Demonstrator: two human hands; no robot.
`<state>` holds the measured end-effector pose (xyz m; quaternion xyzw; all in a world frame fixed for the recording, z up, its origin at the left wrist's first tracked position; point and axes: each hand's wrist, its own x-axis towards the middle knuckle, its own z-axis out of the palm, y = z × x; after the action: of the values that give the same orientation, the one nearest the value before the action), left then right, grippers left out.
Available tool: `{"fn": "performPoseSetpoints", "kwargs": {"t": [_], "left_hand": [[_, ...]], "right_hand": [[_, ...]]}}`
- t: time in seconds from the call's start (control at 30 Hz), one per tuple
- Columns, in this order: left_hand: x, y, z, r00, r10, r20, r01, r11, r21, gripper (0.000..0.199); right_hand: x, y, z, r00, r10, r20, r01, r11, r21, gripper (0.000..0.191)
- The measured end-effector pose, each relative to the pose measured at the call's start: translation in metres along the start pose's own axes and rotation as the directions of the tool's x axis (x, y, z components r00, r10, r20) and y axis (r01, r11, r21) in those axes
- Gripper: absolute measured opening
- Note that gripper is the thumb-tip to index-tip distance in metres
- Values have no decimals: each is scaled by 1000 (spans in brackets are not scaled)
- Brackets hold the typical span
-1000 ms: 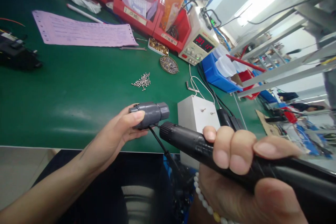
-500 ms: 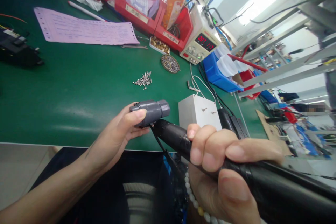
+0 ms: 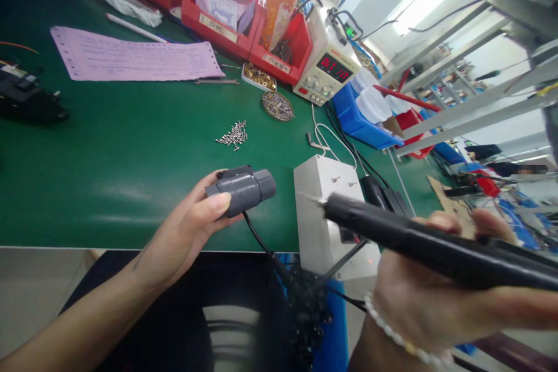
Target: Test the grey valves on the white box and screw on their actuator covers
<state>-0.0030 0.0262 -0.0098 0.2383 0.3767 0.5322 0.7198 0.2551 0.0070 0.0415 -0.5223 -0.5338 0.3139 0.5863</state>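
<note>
The left hand grips a grey connector housing above the worktop's near edge, its black cable trailing down. The right hand is clenched round a black electric screwdriver, its tip pointing at ten o'clock, apart from the housing. Fastening seems in hand; bit and housing are not aligned. Loose screws lie at twelve o'clock; a white box stands between.

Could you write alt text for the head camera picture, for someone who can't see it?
A person's left hand holds a grey plastic connector with a black cable over a green workbench, while the right hand grips a black electric screwdriver pointing towards it. Behind lie loose screws, a pink form and red parts bins.
</note>
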Motion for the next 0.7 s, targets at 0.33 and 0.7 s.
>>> {"fn": "performPoseSetpoints", "kwargs": {"t": [0.33, 0.7], "left_hand": [[-6, -2, -4, 994, 54, 95, -71, 978, 195, 66], [-9, 2, -2, 991, 7, 134, -41, 966, 255, 73]], "right_hand": [[41, 49, -87, 936, 196, -292, -211, 977, -22, 53], [95, -35, 21, 948, 77, 309, 60, 911, -409, 18]]}}
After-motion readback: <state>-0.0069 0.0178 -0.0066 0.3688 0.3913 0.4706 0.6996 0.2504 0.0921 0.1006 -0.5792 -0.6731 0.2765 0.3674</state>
